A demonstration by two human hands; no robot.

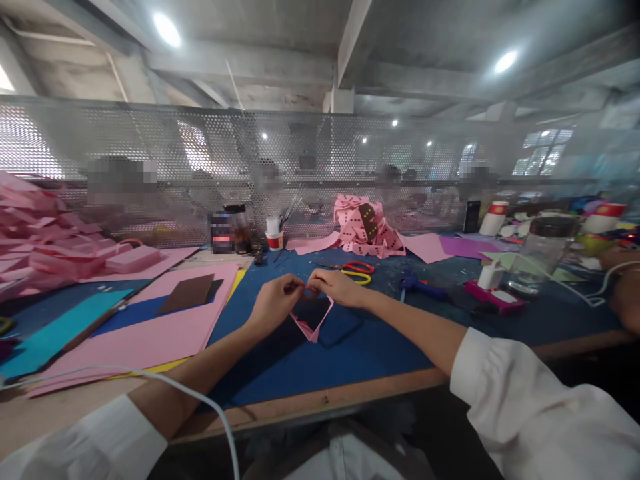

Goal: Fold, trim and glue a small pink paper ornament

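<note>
A thin pink paper strip [311,331], bent into an angular frame with a pointed lower corner, hangs beneath my two hands over the blue mat [310,373]. My left hand [279,297] pinches its upper left end. From the other side, the fingers of my right hand [336,287] close on the upper right end. The fingertips of both hands nearly meet at the top, and the paper between them is mostly hidden. Just beyond my right hand lie scissors [357,272] with red and yellow handles.
Pink sheets [165,340] and a pink paper heap [40,233] are at left. Behind stand a paper cup [274,239] and pink dotted pieces [363,223]. At right are a blue glue gun [425,287], a magenta holder [495,297], a jar [537,260] and a cable [550,273].
</note>
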